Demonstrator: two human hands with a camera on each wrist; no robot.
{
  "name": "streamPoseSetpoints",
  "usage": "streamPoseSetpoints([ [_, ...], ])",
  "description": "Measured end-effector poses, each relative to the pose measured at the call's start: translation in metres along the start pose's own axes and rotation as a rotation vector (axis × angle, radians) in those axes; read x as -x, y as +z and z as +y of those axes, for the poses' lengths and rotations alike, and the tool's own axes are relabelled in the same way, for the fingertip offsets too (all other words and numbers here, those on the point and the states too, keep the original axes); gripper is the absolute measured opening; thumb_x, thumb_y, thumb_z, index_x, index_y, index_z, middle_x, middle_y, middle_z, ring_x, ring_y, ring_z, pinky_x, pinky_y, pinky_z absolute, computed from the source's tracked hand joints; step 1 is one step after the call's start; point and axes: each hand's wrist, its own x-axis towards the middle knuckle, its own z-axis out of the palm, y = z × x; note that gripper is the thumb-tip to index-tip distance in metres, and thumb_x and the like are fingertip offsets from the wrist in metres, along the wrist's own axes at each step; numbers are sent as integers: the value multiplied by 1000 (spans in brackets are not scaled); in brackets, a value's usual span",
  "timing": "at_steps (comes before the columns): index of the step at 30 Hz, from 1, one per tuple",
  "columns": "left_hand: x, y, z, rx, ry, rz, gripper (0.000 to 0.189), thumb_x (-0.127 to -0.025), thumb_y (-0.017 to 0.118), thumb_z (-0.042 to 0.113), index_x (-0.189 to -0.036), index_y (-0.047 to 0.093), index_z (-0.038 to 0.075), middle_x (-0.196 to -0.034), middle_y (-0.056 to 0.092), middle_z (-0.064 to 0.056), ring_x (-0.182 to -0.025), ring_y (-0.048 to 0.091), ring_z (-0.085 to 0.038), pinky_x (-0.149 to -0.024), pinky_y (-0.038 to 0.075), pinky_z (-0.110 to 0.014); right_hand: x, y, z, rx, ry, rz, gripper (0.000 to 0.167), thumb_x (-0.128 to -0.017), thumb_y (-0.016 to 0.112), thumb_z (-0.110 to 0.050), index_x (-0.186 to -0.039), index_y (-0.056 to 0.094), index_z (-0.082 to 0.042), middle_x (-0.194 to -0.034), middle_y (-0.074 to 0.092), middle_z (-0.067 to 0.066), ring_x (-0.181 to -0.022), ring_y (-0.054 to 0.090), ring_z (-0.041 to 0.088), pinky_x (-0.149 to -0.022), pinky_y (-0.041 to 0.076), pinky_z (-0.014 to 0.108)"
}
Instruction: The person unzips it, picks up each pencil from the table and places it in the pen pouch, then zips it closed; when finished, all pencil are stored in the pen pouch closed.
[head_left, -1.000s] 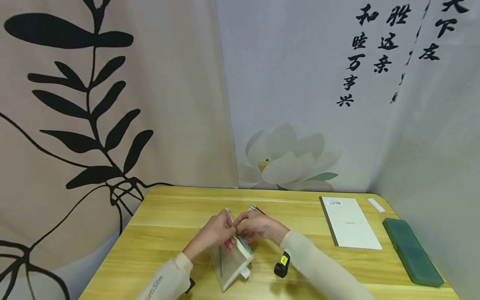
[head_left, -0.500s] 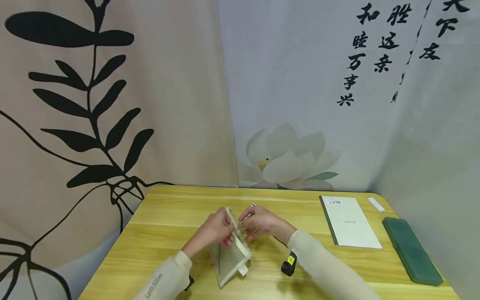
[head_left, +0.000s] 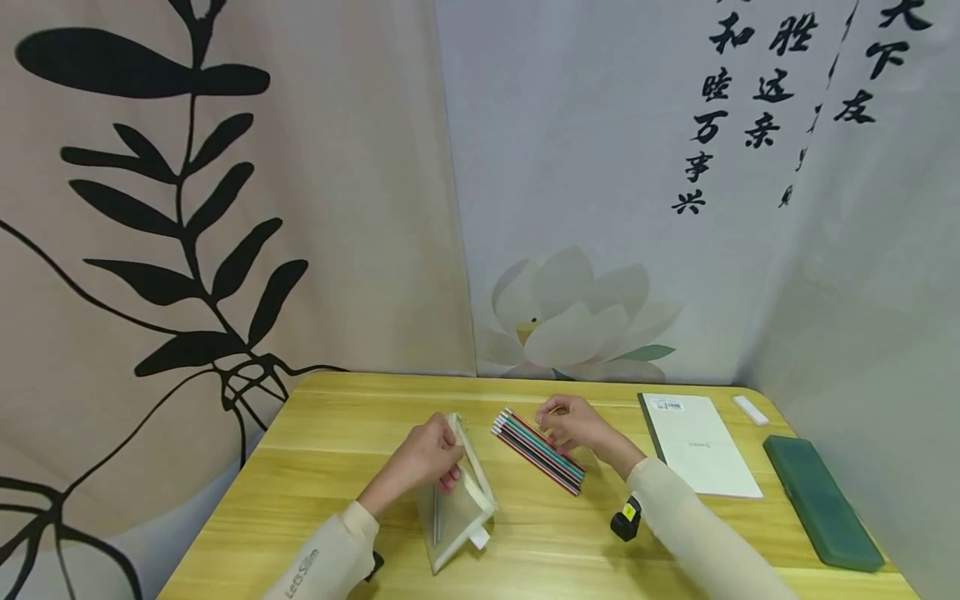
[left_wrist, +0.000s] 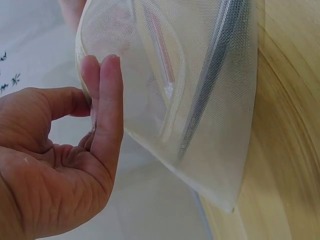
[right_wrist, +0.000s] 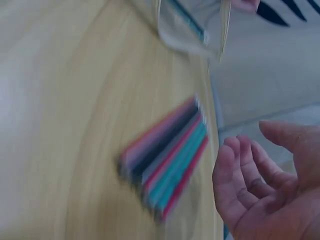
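Note:
My left hand (head_left: pixel 431 454) pinches the top edge of a cream mesh pouch (head_left: pixel 461 512), holding it up on the table left of centre. In the left wrist view a dark, slim stick-like item (left_wrist: pixel 210 80) shows through the mesh (left_wrist: pixel 220 185), and a reddish strip lies further in. Right of the pouch lies a row of pencils (head_left: pixel 536 450), red, black and teal, side by side on the wood. Over their right side is my right hand (head_left: pixel 577 425). The right wrist view shows its fingers (right_wrist: pixel 227 170) loosely bent and apart from the thumb, with nothing between them.
A white notebook (head_left: pixel 705 450) with a dark spine lies on the wooden table (head_left: pixel 337 467) to the right. Beyond it are a small white block (head_left: pixel 752 410) and a long green case (head_left: pixel 825 504) near the right edge. A printed curtain (head_left: pixel 360 183) hangs behind.
My right hand has moved right, away from the pouch's opening to over the pencils, which are now uncovered. My left hand keeps its grip on the pouch, almost in place.

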Motion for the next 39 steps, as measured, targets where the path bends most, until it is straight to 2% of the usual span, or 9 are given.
streamPoseSetpoints([
  [4,1,-2,-1,-3,4,3,13,-100,61,4,-106,50,-1,-68,69,-12,-51,67,-16,-54,65,-40,-1,-16,12,42,-21,40,29,-104,67,-26,-122,66,-4,-110,70,22,-83,72,29,-67,64,40],
  [7,1,-2,-1,-2,3,7,13,-99,60,4,-105,50,0,-67,69,-12,-51,67,-16,-54,66,-42,-4,-23,20,63,-40,35,30,-103,68,-21,-125,65,-1,-108,70,22,-81,68,26,-66,61,37],
  [13,2,-4,-1,3,-2,19,12,-98,60,3,-104,50,0,-66,69,-12,-49,66,-15,-53,65,-41,-12,-33,30,115,-82,-94,31,-102,66,-6,-132,66,-1,-109,68,20,-85,63,23,-66,58,34],
  [18,3,-6,-3,4,1,15,13,-98,61,4,-106,51,0,-67,70,-12,-50,67,-15,-53,65,-39,-19,-36,38,147,-65,-140,33,-101,70,-10,-133,68,-6,-109,69,13,-90,64,18,-70,56,31],
  [27,2,-5,-5,-1,9,2,14,-99,60,4,-107,50,0,-68,70,-11,-51,68,-15,-54,65,-37,-23,-33,37,138,-66,-181,32,-97,75,-9,-128,71,-1,-85,58,2,-62,41,13,-53,36,24],
  [33,2,-5,-4,-4,5,-2,14,-100,60,4,-108,50,0,-69,70,-12,-52,68,-16,-54,65,-38,-22,-30,35,196,-83,-165,28,-95,79,-12,-122,75,-3,-77,56,0,-55,38,11,-51,36,23],
  [39,3,-5,-3,4,-3,-1,14,-99,60,4,-108,50,-1,-69,70,-12,-52,68,-16,-55,66,-38,-22,-29,32,202,-60,-154,26,-94,78,-9,-120,75,-4,-78,55,1,-56,39,12,-51,36,23],
])
